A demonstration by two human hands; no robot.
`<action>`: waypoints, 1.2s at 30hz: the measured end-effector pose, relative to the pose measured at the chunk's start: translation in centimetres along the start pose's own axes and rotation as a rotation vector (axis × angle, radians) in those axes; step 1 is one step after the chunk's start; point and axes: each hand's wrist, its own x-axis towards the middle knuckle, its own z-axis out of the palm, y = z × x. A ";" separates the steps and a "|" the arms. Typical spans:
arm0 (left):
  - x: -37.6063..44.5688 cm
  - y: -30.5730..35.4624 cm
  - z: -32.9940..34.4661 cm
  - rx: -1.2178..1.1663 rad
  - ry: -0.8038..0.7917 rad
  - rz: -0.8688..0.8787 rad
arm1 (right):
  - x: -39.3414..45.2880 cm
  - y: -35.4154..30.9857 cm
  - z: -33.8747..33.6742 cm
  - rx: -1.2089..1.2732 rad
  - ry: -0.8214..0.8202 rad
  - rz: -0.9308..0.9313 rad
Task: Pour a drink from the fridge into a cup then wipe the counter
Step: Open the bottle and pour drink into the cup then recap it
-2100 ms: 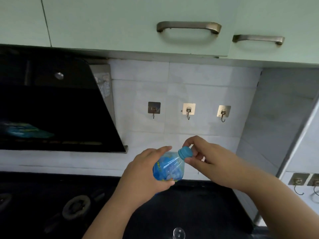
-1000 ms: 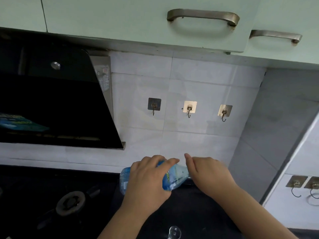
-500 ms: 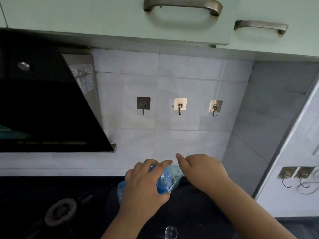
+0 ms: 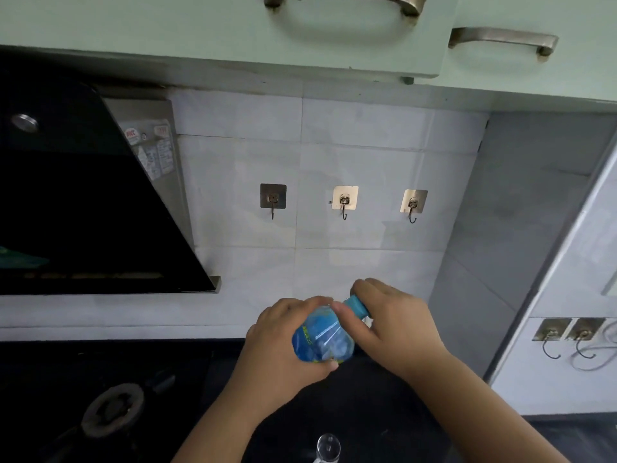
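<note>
Dark surface point(image 4: 384, 412) running under a tiled wall. Left hand point(image 4: 283, 345) is wrapping the bottle point(image 4: 322, 342) body, held above the surface; right hand point(image 4: 397, 325) is pinching the cap point(image 4: 355, 305). Bottle is looking light, thin, squashy: grip mid-body, gently. Cup point(image 4: 329, 447) sitting below the bottle.

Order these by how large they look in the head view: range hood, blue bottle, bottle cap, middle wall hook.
1. range hood
2. blue bottle
3. middle wall hook and bottle cap: similar, and the cap is partly covered and nearer, so unranked.
</note>
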 end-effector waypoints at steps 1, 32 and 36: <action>0.0 0.2 -0.4 -0.052 -0.031 0.013 | -0.4 0.5 0.3 0.031 0.057 -0.062; 1.4 0.5 -1.3 -0.603 -0.125 -0.269 | -5.4 1.8 4.3 1.112 -0.464 0.615; 1.9 0.9 -0.9 -0.545 -0.068 -0.260 | -5.9 3.0 4.7 1.052 -0.361 0.665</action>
